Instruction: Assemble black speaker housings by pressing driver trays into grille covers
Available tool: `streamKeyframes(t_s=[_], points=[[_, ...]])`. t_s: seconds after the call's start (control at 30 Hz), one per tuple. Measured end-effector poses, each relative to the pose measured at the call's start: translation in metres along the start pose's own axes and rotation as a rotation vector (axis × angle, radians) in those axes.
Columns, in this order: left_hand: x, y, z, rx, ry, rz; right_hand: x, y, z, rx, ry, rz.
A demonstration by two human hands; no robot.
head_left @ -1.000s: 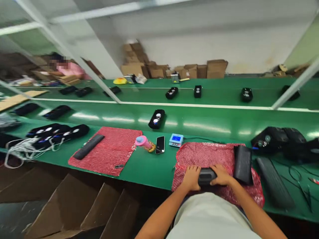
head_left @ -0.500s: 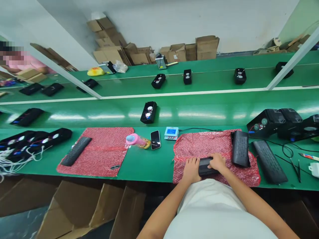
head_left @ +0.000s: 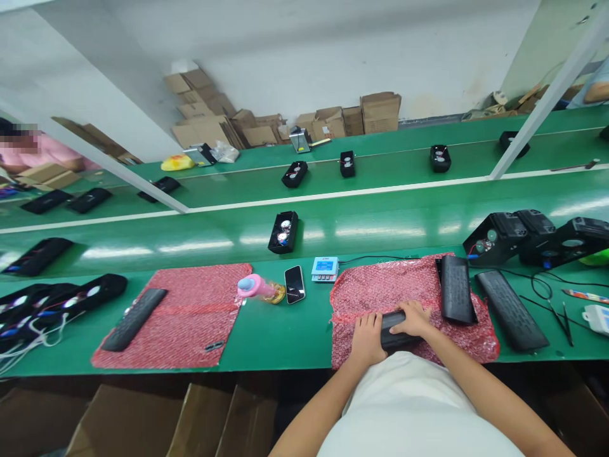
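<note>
A black plastic casing (head_left: 391, 343) lies on red bubble wrap (head_left: 368, 282) at the bench's front edge, close against my white shirt. My left hand (head_left: 368, 337) is closed on its left end, fingers on top. On its right part my right hand (head_left: 412, 318) grips from above, with the thumb reaching across the top. Both hands partly cover the casing. Just right of them, a black shell (head_left: 455, 289) rests on another dark part on the wrap. A longer black slotted panel (head_left: 512, 310) lies beside it on the green bench.
Tweezers (head_left: 562, 322) and black speaker boxes (head_left: 499, 238) are at the right. A small meter (head_left: 325, 269), phone (head_left: 294, 284) and pink bottle (head_left: 257, 287) stand left of the wrap. Beyond, the green conveyor (head_left: 214, 235) carries an open speaker box (head_left: 283, 232). A co-worker (head_left: 42, 149) is far left.
The head view has tilted and shifted slightly. Both hands stay on the casing, with little visible movement. At the far right, another person's arm has come into view.
</note>
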State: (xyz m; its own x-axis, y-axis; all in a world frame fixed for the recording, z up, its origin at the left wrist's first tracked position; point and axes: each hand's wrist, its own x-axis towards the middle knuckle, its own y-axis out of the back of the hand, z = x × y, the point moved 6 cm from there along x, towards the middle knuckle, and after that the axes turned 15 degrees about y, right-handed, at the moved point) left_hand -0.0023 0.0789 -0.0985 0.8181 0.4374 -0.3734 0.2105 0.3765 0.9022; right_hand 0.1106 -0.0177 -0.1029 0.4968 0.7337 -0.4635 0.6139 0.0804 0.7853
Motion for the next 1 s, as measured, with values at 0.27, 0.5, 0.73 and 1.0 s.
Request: streamKeyframes(t_s=[0.27, 0.5, 0.73, 1.0], points=[[-0.002, -0.002, -0.003, 0.002, 0.025, 0.010, -0.001, -0.002, -0.009, 0.008, -0.057, 0.020], [-0.001, -0.004, -0.007, -0.008, 0.031, 0.025, -0.001, 0.000, -0.011, 0.017, -0.033, 0.034], [-0.001, -0.005, -0.008, -0.041, 0.037, 0.019, 0.000, -0.001, -0.011, 0.014, -0.039, 0.048], [0.000, -0.005, -0.010, -0.049, 0.051, 0.007, -0.001, -0.002, -0.012, 0.026, -0.032, 0.108]])
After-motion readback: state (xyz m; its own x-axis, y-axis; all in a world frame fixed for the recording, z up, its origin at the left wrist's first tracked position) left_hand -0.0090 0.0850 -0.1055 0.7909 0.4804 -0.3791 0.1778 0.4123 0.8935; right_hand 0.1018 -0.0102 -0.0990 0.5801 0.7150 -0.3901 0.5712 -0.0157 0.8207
